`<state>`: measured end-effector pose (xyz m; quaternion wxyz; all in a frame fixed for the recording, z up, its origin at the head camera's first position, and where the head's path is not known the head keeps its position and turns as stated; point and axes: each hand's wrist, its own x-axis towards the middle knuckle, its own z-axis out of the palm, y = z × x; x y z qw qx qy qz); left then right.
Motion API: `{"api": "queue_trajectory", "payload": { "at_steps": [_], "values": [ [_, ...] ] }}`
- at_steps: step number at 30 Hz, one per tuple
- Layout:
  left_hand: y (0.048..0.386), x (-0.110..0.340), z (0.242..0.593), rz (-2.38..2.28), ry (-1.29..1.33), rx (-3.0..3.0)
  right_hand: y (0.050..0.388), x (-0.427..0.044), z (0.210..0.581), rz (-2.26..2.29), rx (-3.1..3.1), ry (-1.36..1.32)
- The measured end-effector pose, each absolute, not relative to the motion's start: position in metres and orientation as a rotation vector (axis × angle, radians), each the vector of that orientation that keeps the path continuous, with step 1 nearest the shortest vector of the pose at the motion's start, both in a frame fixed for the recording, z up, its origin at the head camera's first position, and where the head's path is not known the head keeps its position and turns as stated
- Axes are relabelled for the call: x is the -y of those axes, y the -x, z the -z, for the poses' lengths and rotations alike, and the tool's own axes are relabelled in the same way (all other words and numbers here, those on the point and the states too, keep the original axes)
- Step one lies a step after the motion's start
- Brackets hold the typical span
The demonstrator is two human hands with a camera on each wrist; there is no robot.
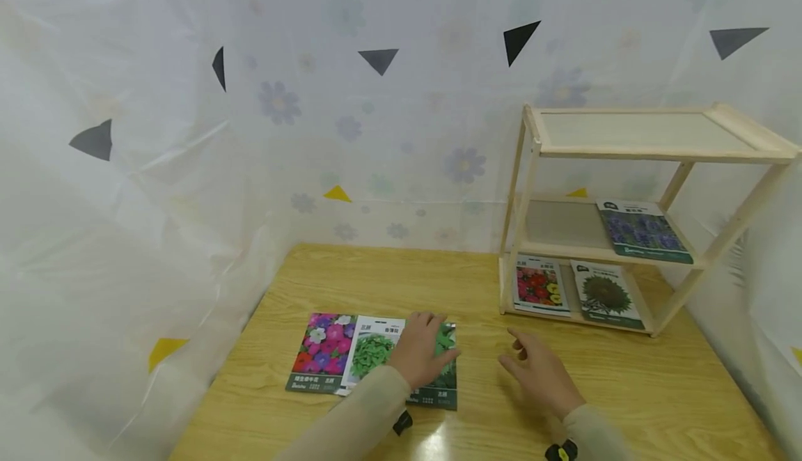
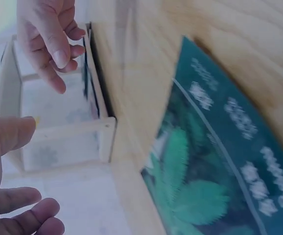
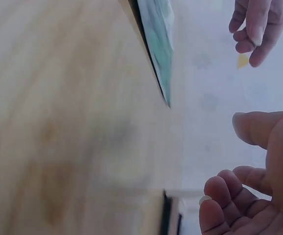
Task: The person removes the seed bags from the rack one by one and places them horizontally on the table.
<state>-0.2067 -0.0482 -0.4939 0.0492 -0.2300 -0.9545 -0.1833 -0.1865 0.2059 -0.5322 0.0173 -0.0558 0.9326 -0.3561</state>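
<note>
Three seed packets lie side by side on the wooden table: one with pink and purple flowers (image 1: 326, 346), a white-bordered one with green leaves (image 1: 371, 353), and a dark green one with leaves (image 1: 446, 370). My left hand (image 1: 421, 351) hovers over the white-bordered and dark green packets, covering part of both. Its fingers look loosely bent and hold nothing; the left wrist view shows the dark green packet (image 2: 195, 181) apart from them. To the right of the packets, my right hand (image 1: 540, 375) hangs above the table, thumb and fingers apart, with nothing between them.
A wooden rack (image 1: 664, 157) stands at the back right. A lavender packet (image 1: 645, 231) lies on its middle shelf. Below are a red and yellow flower packet (image 1: 539, 285) and a sunflower packet (image 1: 606, 294). White patterned sheeting (image 1: 401, 141) hangs behind the table (image 1: 388, 273).
</note>
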Motion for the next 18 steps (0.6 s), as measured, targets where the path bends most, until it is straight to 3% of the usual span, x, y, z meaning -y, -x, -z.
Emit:
{"api": "queue_trajectory", "payload": {
  "at_steps": [18],
  "values": [
    [0.220,-0.022,0.442,0.448,1.015,2.685,0.181,-0.298,0.471,0.943,-3.416,0.169]
  ]
}}
